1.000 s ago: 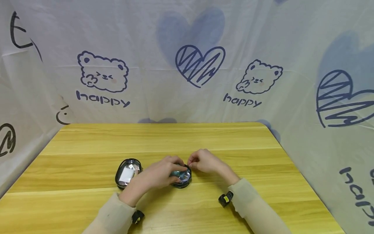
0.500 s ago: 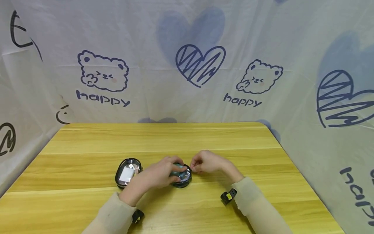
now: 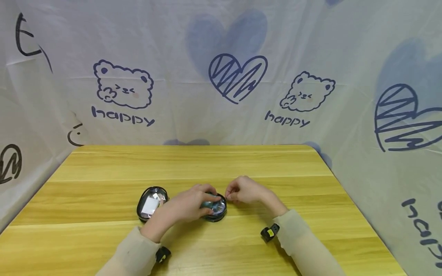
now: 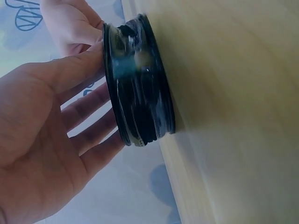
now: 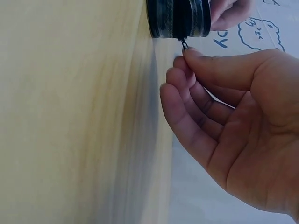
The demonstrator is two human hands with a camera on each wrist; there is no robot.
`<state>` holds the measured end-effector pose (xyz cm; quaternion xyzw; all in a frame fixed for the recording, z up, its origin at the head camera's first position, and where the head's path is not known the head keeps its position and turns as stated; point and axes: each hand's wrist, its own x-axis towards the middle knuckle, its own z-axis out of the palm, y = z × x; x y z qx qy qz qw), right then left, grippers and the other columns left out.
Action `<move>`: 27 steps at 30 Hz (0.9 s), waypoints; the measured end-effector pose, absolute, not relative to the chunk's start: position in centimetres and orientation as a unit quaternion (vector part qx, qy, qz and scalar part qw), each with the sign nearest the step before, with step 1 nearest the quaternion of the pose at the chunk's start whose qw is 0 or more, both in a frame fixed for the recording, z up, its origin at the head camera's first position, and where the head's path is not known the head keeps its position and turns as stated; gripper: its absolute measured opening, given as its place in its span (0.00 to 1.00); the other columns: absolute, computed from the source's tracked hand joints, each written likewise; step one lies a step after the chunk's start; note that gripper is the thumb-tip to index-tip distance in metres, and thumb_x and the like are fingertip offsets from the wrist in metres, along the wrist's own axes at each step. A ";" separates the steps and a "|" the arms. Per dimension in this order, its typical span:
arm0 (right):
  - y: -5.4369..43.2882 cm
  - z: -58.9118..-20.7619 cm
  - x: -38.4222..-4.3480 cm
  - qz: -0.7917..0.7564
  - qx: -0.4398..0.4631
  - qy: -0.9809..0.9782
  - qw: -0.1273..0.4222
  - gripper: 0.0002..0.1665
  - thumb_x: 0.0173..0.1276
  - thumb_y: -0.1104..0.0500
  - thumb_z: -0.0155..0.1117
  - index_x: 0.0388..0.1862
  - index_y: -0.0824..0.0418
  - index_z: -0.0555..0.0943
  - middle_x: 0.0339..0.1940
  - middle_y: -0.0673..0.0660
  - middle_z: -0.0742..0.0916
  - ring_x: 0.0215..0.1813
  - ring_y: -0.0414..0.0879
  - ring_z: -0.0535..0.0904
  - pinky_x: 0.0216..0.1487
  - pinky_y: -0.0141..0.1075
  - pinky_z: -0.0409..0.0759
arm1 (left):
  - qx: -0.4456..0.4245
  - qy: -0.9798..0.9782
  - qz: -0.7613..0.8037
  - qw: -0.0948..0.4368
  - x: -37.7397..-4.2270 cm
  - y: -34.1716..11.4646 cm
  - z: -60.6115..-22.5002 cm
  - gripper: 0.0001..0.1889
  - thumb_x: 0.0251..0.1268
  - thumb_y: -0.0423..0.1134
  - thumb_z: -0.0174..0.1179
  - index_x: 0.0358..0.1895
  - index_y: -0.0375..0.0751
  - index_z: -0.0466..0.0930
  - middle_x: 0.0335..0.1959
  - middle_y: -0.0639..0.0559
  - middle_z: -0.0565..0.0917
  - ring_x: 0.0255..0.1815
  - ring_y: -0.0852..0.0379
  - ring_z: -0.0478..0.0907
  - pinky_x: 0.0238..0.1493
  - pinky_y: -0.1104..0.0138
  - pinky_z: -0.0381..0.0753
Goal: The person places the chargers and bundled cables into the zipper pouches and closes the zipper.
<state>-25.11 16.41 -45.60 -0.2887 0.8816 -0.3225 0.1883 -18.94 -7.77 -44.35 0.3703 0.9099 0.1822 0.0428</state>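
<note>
Near the middle of the table lies a small clear zip pouch [image 3: 220, 207] with black edging and something teal inside. My left hand [image 3: 190, 203] holds it from above, thumb and fingers spread on its top face. At the pouch's right end, my right hand [image 3: 245, 190] pinches the small dark zipper pull [image 5: 185, 44] between thumb and index finger. The right wrist view shows the pull standing out from the zipped side wall. In the left wrist view the pouch [image 4: 142, 88] stands edge-on, its side wall toward the camera.
A second clear pouch [image 3: 139, 209] with black edging lies left of the left forearm, holding a white flat item [image 3: 149, 206]. The wood-grain table [image 3: 293, 165] reaches back to a white printed curtain [image 3: 179, 99], which also hangs at both sides.
My right hand has shifted slightly to the right and a little toward me along the pouch's end, then stayed nearly still. The left hand and both pouches have kept their places.
</note>
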 end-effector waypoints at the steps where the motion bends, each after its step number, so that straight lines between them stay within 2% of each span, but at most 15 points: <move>1: 16.3 -45.6 -25.1 -0.321 -0.289 0.883 0.182 0.07 0.75 0.65 0.66 0.36 0.58 0.87 0.28 0.51 0.87 0.27 0.42 0.79 0.30 0.32 0.77 | 0.369 0.910 0.183 0.042 -18.9 -7.8 -44.3 0.22 0.70 0.39 0.70 0.66 0.43 0.83 0.63 0.46 0.79 0.64 0.44 0.76 0.62 0.51 0.81; 6: 15.8 -45.5 -24.8 -0.310 -0.289 0.893 0.151 0.06 0.74 0.65 0.67 0.36 0.57 0.88 0.30 0.48 0.87 0.28 0.38 0.76 0.31 0.31 0.76 | 0.359 0.913 0.190 0.046 -18.8 -7.7 -44.2 0.22 0.68 0.39 0.71 0.64 0.43 0.85 0.60 0.48 0.79 0.61 0.46 0.76 0.56 0.53 0.83; 9: 15.6 -45.4 -24.7 -0.309 -0.286 0.895 0.147 0.06 0.74 0.65 0.67 0.36 0.57 0.88 0.31 0.49 0.87 0.28 0.39 0.76 0.31 0.31 0.76 | 0.368 0.910 0.184 0.039 -18.9 -7.8 -44.2 0.22 0.68 0.39 0.71 0.64 0.44 0.85 0.61 0.47 0.78 0.62 0.44 0.76 0.59 0.53 0.82; 14: 15.6 -45.4 -24.6 -0.314 -0.278 0.895 0.154 0.06 0.74 0.65 0.66 0.37 0.58 0.88 0.32 0.49 0.87 0.29 0.39 0.77 0.30 0.31 0.77 | 0.385 0.908 0.160 0.025 -19.1 -7.7 -44.5 0.22 0.68 0.41 0.71 0.65 0.47 0.85 0.66 0.46 0.78 0.67 0.42 0.75 0.62 0.50 0.81; 17: 15.7 -45.4 -24.6 -0.315 -0.278 0.893 0.161 0.07 0.75 0.65 0.66 0.36 0.57 0.88 0.32 0.48 0.87 0.29 0.39 0.77 0.30 0.31 0.77 | 0.383 0.911 0.149 0.026 -19.0 -7.7 -44.5 0.22 0.69 0.41 0.70 0.66 0.47 0.84 0.67 0.47 0.78 0.66 0.44 0.75 0.61 0.50 0.82; 27: 16.8 -45.1 -25.1 -0.281 -0.333 0.881 0.181 0.07 0.73 0.66 0.67 0.35 0.58 0.88 0.30 0.47 0.87 0.29 0.37 0.76 0.32 0.30 0.77 | 0.358 0.920 0.155 0.037 -18.3 -7.4 -44.4 0.23 0.71 0.39 0.69 0.67 0.43 0.81 0.61 0.47 0.82 0.60 0.44 0.76 0.60 0.52 0.82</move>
